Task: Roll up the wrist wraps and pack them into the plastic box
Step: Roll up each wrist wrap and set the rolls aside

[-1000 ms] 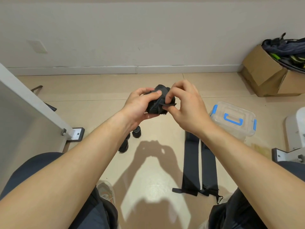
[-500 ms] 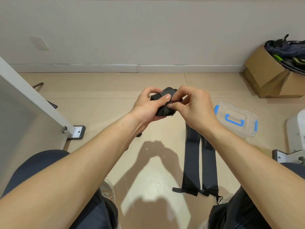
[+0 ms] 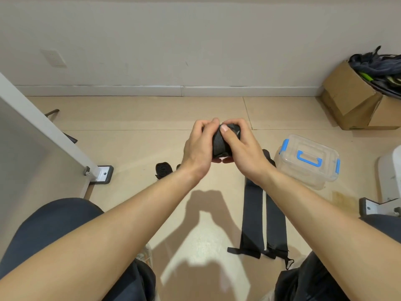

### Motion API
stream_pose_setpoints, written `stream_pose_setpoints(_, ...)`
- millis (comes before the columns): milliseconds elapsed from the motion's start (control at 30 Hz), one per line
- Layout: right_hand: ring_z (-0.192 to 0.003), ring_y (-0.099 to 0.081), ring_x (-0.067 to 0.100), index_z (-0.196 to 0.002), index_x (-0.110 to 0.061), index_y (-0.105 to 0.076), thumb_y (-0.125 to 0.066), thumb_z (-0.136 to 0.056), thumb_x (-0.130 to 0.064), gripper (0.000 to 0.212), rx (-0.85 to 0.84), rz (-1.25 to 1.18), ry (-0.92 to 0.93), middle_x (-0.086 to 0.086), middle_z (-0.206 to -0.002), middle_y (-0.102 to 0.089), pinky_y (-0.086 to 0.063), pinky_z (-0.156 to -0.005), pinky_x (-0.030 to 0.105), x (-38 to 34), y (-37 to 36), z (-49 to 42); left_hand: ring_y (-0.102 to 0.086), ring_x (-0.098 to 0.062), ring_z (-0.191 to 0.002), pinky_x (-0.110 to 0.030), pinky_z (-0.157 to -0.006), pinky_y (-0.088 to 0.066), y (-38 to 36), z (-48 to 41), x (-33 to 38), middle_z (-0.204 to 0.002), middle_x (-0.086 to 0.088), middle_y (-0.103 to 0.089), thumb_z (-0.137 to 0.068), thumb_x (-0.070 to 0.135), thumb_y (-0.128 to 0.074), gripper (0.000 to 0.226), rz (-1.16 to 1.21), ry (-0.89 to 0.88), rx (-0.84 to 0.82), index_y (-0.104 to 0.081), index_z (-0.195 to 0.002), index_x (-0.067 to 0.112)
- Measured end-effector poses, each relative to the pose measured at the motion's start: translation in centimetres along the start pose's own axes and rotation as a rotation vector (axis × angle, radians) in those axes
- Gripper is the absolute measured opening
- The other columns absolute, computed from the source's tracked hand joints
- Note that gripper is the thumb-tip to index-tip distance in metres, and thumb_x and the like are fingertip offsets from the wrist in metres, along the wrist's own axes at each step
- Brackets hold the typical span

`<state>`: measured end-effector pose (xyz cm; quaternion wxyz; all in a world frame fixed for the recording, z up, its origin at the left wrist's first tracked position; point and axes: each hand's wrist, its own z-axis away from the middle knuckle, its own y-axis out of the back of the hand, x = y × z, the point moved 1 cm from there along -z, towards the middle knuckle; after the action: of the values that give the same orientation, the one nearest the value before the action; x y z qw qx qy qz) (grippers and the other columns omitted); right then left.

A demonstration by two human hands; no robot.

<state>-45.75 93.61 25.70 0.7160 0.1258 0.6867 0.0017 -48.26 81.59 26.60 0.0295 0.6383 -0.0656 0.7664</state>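
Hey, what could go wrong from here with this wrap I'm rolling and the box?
Both hands, left hand and right hand, grip the rolled wrap; easing either grip might let it unwind. The plastic box is closed, so opening it likely means freeing a hand. Two flat wraps lie spread out close to you and could get stepped on.

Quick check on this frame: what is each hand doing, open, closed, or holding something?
Left hand: closed round the rolled wrist wrap.
Right hand: closed on the same wrap, thumb pressing its top.
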Motion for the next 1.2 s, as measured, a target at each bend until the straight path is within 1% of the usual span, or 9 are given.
stream_pose_setpoints(133,-0.066,-0.065,0.015,-0.094,-0.025,-0.054,-0.049,-0.098,-0.048,0.023,0.140,0.068,0.076,-0.013,-0.071,-0.065,-0.053,-0.056,0.038,0.4,-0.6,-0.1,-0.069,-0.018,-0.072,-0.032,-0.056,-0.053,-0.5,0.3,-1.4,-0.083,0.005,-0.071,-0.083,0.066,-0.060,0.048,-0.228,-0.213,0.127,-0.061,-0.099,0.021)
stream_pose_setpoints(267,-0.070,-0.059,0.019,-0.082,-0.020,-0.050,-0.055,-0.097,-0.038,0.024,0.222,0.076,0.041,-0.007,-0.070,-0.060,-0.052,-0.065,0.040,0.8,-1.3,-0.1,-0.062,-0.005,-0.075,-0.013,-0.062,-0.044,-0.6,0.0,-2.1,-0.081,0.008,-0.067,-0.102,0.040,-0.053,0.027,-0.291,-0.211,0.178,-0.061,-0.093,0.016)
stream_pose_setpoints(400,-0.062,-0.048,0.014,-0.076,-0.018,-0.045,-0.057,-0.095,-0.029,0.025,0.316,0.089,0.000,-0.010,-0.062,-0.052,-0.045,-0.063,0.036,0.8,-1.9,-0.2,-0.059,-0.015,-0.073,-0.029,-0.068,-0.044,-0.9,-0.7,-2.2,-0.076,0.006,-0.064,-0.103,0.028,-0.048,0.025,-0.282,-0.164,0.195,-0.058,-0.082,0.020)
stream_pose_setpoints(533,-0.077,-0.065,0.027,-0.087,-0.020,-0.054,-0.057,-0.092,-0.048,0.028,0.186,0.038,-0.107,-0.001,-0.082,-0.063,-0.055,-0.063,0.045,0.5,-2.0,-0.6,-0.057,-0.023,-0.071,-0.042,-0.064,-0.052,-0.3,-1.3,-2.4,-0.077,0.003,-0.061,-0.099,0.044,-0.048,0.030,-0.269,-0.070,0.171,-0.053,-0.078,0.025)
stream_pose_setpoints(667,-0.075,-0.067,0.023,-0.117,-0.027,-0.057,-0.059,-0.097,-0.052,0.032,-0.090,-0.093,-0.266,0.007,-0.111,-0.067,-0.055,-0.056,0.034,0.1,-1.9,-0.5,-0.054,-0.025,-0.054,-0.025,-0.042,-0.038,1.7,-1.6,-2.0,-0.078,-0.006,-0.063,-0.099,0.050,-0.046,0.039,-0.236,0.097,0.179,-0.060,-0.092,0.014)
stream_pose_setpoints(833,-0.070,-0.063,0.022,-0.120,-0.010,-0.062,-0.070,-0.094,-0.042,0.042,-0.250,-0.142,-0.427,0.006,-0.096,-0.067,-0.057,-0.064,0.032,1.7,-3.2,-0.5,-0.051,-0.021,-0.046,-0.024,-0.044,-0.037,5.2,-0.4,-4.2,-0.073,-0.009,-0.067,-0.100,0.064,-0.038,0.057,0.026,0.370,0.046,-0.069,-0.100,0.015)
stream_pose_setpoints(933,-0.061,-0.058,0.023,-0.112,-0.009,-0.062,-0.076,-0.088,-0.040,0.042,-0.217,-0.060,-0.457,0.009,-0.088,-0.070,-0.059,-0.064,0.034,4.3,-5.7,-0.7,-0.070,-0.024,-0.068,-0.028,-0.049,-0.052,7.2,-0.1,-8.3,-0.095,-0.008,-0.077,-0.094,0.073,-0.038,0.062,-0.004,0.482,0.147,-0.069,-0.107,0.021)
stream_pose_setpoints(1067,-0.061,-0.059,0.022,-0.104,-0.013,-0.056,-0.084,-0.079,-0.037,0.045,-0.145,0.144,-0.491,0.006,-0.089,-0.070,-0.058,-0.058,0.034,10.0,-9.0,-0.6,-0.067,-0.027,-0.089,-0.042,-0.079,-0.059,9.6,0.3,-14.2,-0.109,-0.002,-0.067,-0.092,0.030,-0.056,0.008,-0.307,0.369,0.466,-0.059,-0.100,0.032)
stream_pose_setpoints(1200,-0.074,-0.066,0.025,-0.092,-0.019,-0.050,-0.086,-0.076,-0.037,0.043,-0.047,0.096,-0.579,0.013,-0.105,-0.071,-0.058,-0.054,0.033,16.2,-11.7,-1.3,-0.068,-0.029,-0.100,-0.038,-0.092,-0.055,9.7,-1.0,-18.9,-0.106,0.000,-0.073,-0.095,0.004,-0.049,0.034,-0.252,0.338,0.365,-0.068,-0.089,0.031)
